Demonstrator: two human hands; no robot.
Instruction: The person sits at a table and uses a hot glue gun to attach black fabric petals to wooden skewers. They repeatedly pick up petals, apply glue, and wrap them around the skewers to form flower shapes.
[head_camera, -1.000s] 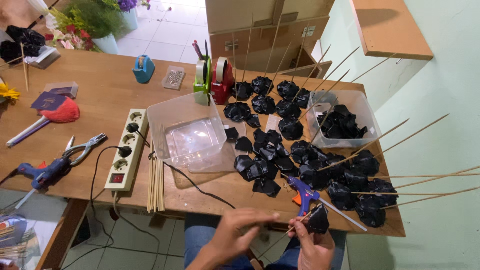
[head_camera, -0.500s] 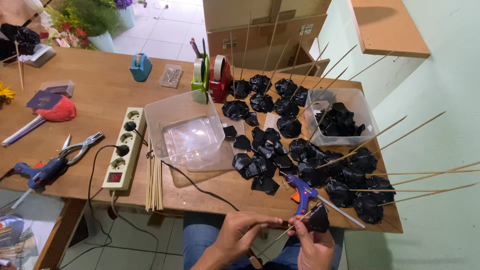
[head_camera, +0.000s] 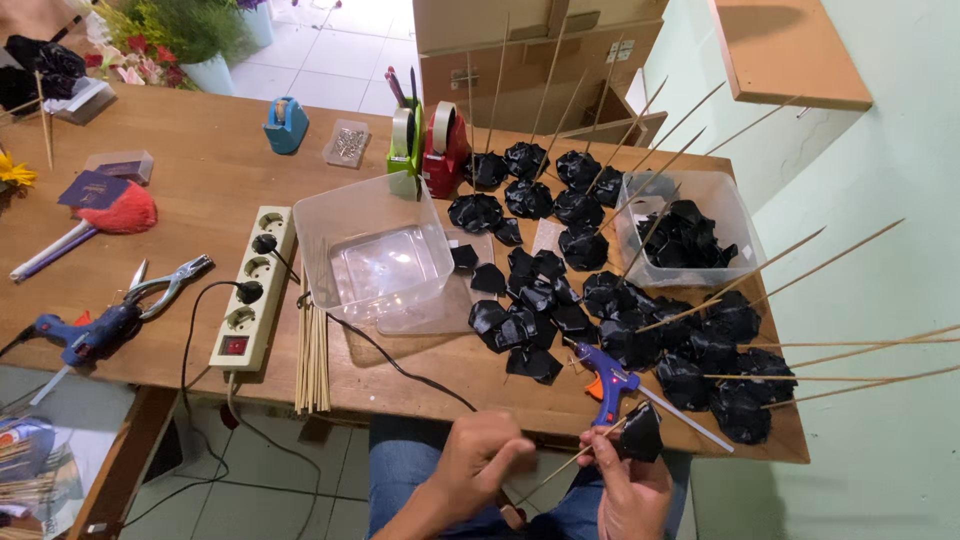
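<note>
The right hand (head_camera: 632, 490) is closing its fingers around a black paper flower (head_camera: 640, 432), below the table edge (head_camera: 540, 415). The left hand (head_camera: 487, 460) is pinching a thin wooden stick (head_camera: 560, 468), whose long axis is pointing up and right into the flower.

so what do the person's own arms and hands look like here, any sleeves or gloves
Both are bare. The left hand and right hand wear no gloves, and no ring, watch or bracelet shows on them. The left forearm is uncovered as far as the bottom edge of the picture, with no sleeve in view. Little of the right arm shows past the wrist. Below the hands, the lap is in blue jeans.
</note>
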